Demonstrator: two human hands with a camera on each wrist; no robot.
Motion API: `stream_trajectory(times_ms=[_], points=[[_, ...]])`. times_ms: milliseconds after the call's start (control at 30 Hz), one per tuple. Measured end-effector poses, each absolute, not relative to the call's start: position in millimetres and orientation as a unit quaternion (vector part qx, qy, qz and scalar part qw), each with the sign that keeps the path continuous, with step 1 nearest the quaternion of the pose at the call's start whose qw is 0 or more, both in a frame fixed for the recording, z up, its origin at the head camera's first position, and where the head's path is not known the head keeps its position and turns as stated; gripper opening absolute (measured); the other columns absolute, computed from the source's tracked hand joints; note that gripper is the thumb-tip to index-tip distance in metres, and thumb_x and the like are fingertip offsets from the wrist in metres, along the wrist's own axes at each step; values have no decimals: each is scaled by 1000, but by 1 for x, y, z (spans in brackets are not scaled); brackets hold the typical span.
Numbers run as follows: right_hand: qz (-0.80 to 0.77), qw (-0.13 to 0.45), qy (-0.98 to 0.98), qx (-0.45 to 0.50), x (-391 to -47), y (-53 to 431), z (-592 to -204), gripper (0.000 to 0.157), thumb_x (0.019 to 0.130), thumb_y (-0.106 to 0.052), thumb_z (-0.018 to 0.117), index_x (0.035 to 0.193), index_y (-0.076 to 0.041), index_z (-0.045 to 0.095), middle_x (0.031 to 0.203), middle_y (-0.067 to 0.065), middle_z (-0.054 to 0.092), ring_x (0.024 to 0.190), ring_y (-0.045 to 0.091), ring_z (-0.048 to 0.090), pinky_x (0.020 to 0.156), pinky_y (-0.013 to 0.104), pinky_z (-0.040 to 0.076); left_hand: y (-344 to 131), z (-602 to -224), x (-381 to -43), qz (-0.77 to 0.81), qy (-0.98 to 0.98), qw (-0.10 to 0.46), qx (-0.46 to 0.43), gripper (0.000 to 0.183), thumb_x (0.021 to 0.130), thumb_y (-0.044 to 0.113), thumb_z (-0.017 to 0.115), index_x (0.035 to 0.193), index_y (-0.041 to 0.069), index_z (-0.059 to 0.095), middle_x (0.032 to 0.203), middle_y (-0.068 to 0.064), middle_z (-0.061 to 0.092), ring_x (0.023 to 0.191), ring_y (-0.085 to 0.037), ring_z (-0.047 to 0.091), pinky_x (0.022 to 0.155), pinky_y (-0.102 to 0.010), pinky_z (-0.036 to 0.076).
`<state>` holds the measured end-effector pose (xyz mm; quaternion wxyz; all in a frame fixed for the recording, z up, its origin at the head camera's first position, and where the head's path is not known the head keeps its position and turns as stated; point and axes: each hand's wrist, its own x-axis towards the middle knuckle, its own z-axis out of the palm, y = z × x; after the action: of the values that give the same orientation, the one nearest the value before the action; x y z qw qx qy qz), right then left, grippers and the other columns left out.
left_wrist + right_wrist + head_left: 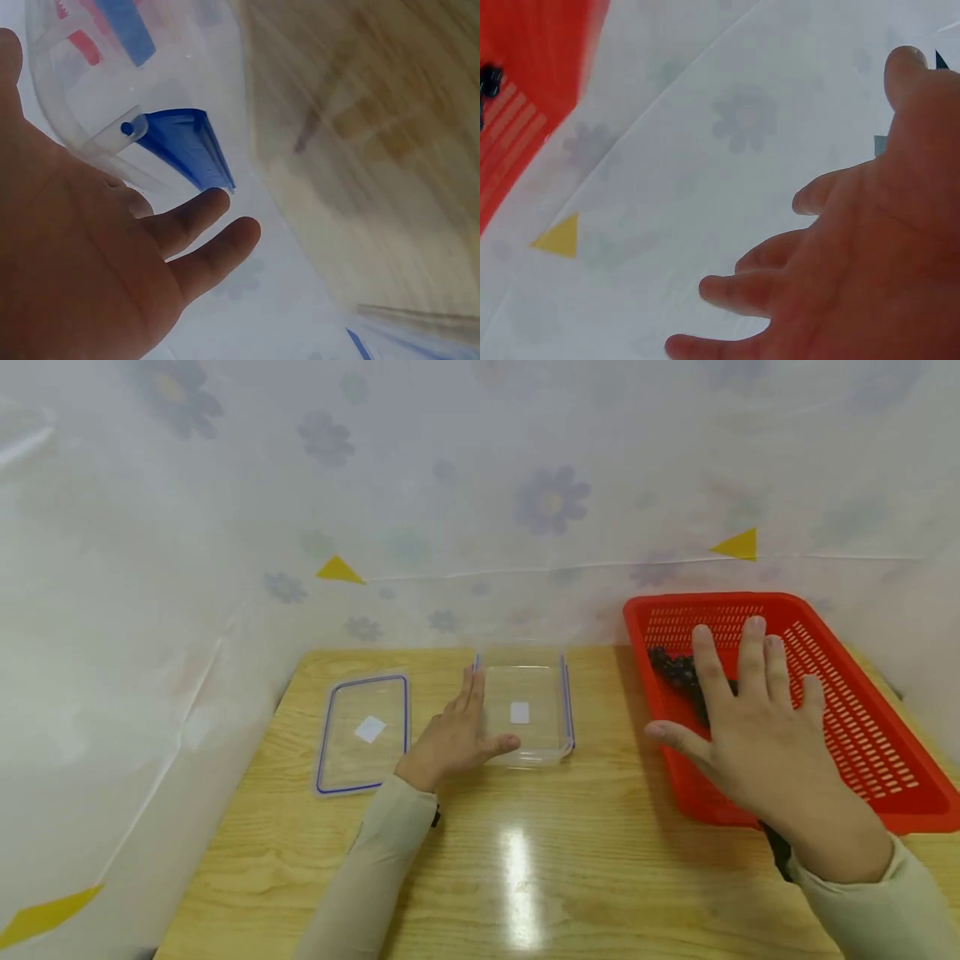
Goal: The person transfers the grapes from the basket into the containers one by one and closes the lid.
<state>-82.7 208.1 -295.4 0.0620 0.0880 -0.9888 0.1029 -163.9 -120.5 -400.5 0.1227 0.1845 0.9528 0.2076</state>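
Note:
A clear plastic food box (pixel 540 689) with blue side clips stands on the table. My left hand (pixel 452 737) lies along its left side, fingers straight and thumb stretched over the near edge. In the left wrist view a blue clip (pixel 184 142) hangs folded out beside the fingertips; whether they touch it I cannot tell. Spread wide, my right hand (pixel 772 747) hovers over a red plastic basket (pixel 678 785) and holds nothing. A dark, bumpy bunch (pixel 675 670) lies in the basket, partly hidden behind that hand.
Left of the box lies its clear lid (pixel 345 743) with a blue seal, flat on the wooden table (pixel 585 860). White flowered sheeting (pixel 465 468) surrounds the table at the back and sides, with yellow triangles (pixel 738 545) on it.

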Motion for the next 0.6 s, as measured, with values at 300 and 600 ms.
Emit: stream_trajectory(times_ms=[300, 600], points=[[83, 90, -988, 92, -112, 257, -273, 101, 99, -59, 56, 162, -11, -7, 161, 32, -18, 144, 59, 0, 102, 80, 10, -122, -407, -165, 220, 949, 148, 170, 119, 92, 64, 63, 157, 9, -22, 160, -5, -32, 151, -39, 5, 114, -63, 22], [174, -40, -977, 112, -175, 300, -292, 102, 100, -56, 56, 160, -17, -17, 159, 19, -33, 136, 69, 9, 97, 80, 23, -122, -409, -164, 235, 947, 152, 157, 123, 89, 71, 61, 158, 8, -20, 158, -2, -35, 152, -32, 0, 115, -61, 22]])
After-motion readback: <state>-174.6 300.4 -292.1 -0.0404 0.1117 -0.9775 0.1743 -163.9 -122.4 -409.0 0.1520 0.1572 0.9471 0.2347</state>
